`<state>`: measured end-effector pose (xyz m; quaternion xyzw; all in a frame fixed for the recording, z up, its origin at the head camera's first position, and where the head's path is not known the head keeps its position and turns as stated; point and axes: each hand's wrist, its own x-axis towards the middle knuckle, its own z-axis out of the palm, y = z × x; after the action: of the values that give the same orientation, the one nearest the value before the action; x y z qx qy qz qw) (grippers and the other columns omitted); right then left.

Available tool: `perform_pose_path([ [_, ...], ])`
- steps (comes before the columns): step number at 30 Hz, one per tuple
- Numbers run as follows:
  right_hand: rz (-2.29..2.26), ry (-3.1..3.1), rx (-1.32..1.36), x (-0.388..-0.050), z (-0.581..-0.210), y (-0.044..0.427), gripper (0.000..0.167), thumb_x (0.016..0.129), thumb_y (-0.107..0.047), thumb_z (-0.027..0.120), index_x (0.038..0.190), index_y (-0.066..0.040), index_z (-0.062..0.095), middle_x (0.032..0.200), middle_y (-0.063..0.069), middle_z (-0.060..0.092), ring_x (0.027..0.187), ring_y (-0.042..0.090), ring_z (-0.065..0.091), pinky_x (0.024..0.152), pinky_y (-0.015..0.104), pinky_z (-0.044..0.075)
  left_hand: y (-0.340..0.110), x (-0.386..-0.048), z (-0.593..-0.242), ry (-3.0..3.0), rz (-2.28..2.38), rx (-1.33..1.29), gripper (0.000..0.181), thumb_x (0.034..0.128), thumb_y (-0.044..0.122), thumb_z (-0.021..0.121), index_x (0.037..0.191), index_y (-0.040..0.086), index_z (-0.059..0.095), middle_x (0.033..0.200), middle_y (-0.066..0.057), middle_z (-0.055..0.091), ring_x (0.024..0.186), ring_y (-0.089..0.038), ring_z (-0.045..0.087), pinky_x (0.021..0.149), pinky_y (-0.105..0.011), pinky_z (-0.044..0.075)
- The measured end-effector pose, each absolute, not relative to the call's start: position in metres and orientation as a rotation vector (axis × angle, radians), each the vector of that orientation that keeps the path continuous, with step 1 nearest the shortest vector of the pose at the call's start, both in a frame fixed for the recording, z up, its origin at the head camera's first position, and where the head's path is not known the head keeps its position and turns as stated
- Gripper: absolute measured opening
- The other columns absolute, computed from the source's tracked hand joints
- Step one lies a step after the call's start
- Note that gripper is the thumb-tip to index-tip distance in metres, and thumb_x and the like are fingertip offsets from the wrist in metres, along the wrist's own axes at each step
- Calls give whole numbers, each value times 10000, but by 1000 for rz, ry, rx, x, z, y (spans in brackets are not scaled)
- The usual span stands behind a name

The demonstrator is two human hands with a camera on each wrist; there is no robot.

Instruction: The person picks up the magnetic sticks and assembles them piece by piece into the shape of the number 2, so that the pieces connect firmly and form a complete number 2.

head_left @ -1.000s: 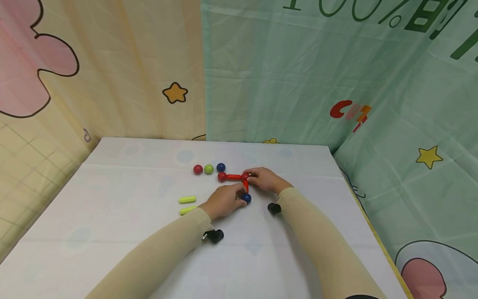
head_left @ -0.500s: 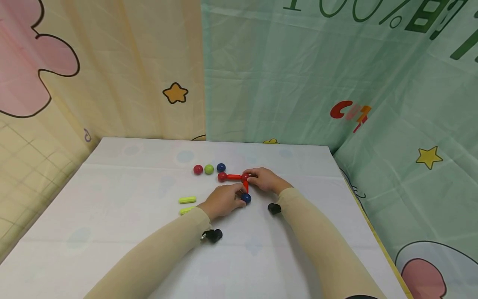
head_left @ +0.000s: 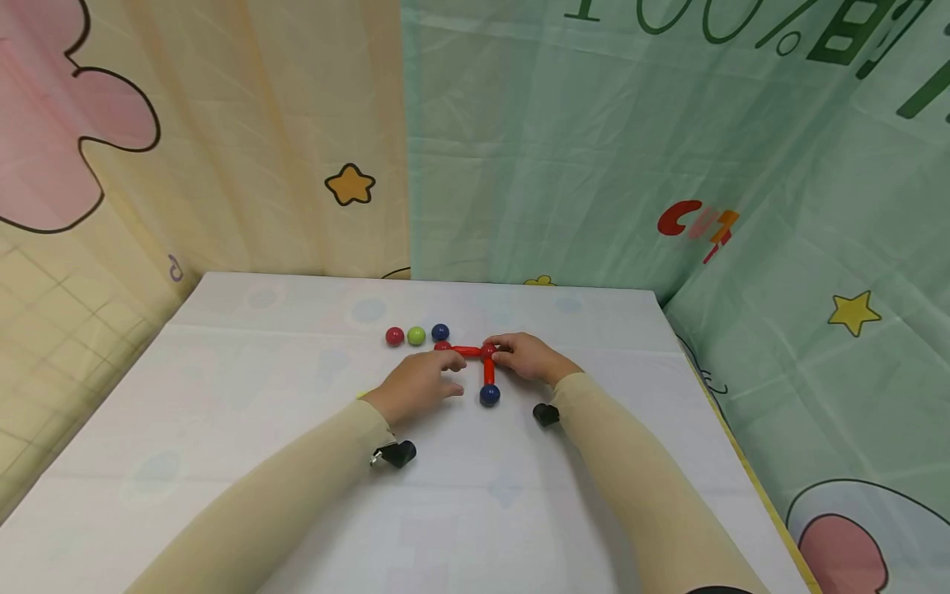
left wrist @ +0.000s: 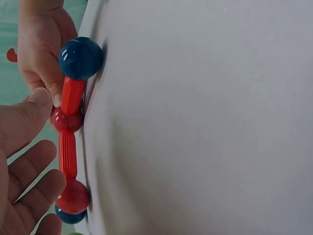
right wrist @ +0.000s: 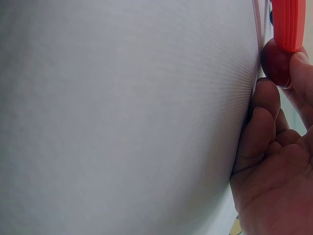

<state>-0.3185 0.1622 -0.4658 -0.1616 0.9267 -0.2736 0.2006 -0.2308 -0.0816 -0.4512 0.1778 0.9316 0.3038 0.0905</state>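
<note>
An L-shaped piece of two red rods and balls lies on the table. My right hand (head_left: pixel 530 357) pinches its red corner ball (head_left: pixel 487 351) between thumb and fingers, as the right wrist view also shows. From that corner one red rod (head_left: pixel 489 373) runs toward me to a blue ball (head_left: pixel 489 396). The other red rod (left wrist: pixel 68 154) runs left to a red end ball (left wrist: pixel 73 197). My left hand (head_left: pixel 417 384) is left of the piece, fingers apart and holding nothing; its fingertips partly cover the red end ball in the head view.
A loose red ball (head_left: pixel 395 336), a green ball (head_left: pixel 416 335) and a blue ball (head_left: pixel 440 332) stand in a row beyond my left hand. A sliver of a yellow-green rod (head_left: pixel 361 395) shows beside my left wrist. Fabric walls rise behind the white table (head_left: pixel 245 371).
My left hand has let go near the blue ball and moved left and away from me toward the red end ball, covering most of the yellow-green rods. My right hand stays in place.
</note>
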Motion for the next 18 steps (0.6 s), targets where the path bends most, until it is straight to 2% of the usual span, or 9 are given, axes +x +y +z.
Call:
perform_pose_path([
  [8, -720, 2604, -460, -319, -465, 161, 405, 1091, -301, 581, 1492, -254, 605, 1473, 95, 622, 1344, 301, 547, 1217, 512, 400, -121, -229, -448, 2753, 907, 517, 452, 979, 297, 763, 1401, 181, 650, 1364, -7, 698, 1329, -274, 612, 1140, -525, 480],
  [18, -736, 2608, -447, -317, -464, 160, 400, 1090, -282, 582, 1487, -246, 611, 1457, 102, 630, 1322, 303, 553, 1204, 508, 414, -169, -222, -452, 2752, 888, 440, 438, 976, 285, 760, 1384, 178, 646, 1357, -24, 697, 1317, -308, 610, 1135, -537, 468],
])
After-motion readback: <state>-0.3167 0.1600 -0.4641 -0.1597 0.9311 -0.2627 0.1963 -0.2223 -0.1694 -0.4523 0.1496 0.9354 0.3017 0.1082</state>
